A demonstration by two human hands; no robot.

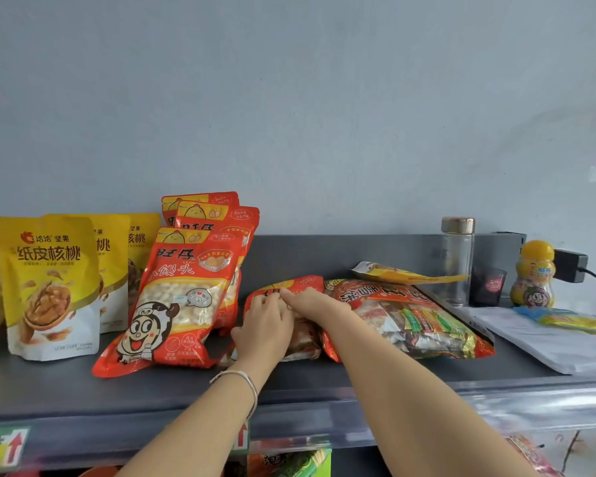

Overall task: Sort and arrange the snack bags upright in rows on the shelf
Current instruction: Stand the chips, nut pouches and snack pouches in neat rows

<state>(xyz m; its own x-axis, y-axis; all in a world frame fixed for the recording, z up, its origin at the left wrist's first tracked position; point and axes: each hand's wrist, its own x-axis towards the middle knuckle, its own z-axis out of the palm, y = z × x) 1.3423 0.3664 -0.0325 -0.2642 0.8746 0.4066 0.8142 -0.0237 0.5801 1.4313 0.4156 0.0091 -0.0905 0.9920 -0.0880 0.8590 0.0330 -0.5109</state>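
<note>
A red snack bag (301,284) lies flat on the dark shelf (324,376) at the centre. My left hand (264,330) lies on top of it with the fingers spread over its surface. My right hand (307,299) reaches across it, fingertips at the bag's upper edge beside the left fingers. Three red bags (183,294) of the same kind stand upright in a row to the left. Further left stand yellow walnut bags (49,287) in a row. To the right a large red mixed-snack bag (410,318) lies flat, with a yellow bag (406,275) behind it.
A clear bottle with a gold cap (456,259), a dark cup (489,287) and a yellow-capped candy jar (534,275) stand at the back right. Papers (547,342) and a small yellow packet (575,321) lie at the right. A power adapter (570,265) hangs on the wall.
</note>
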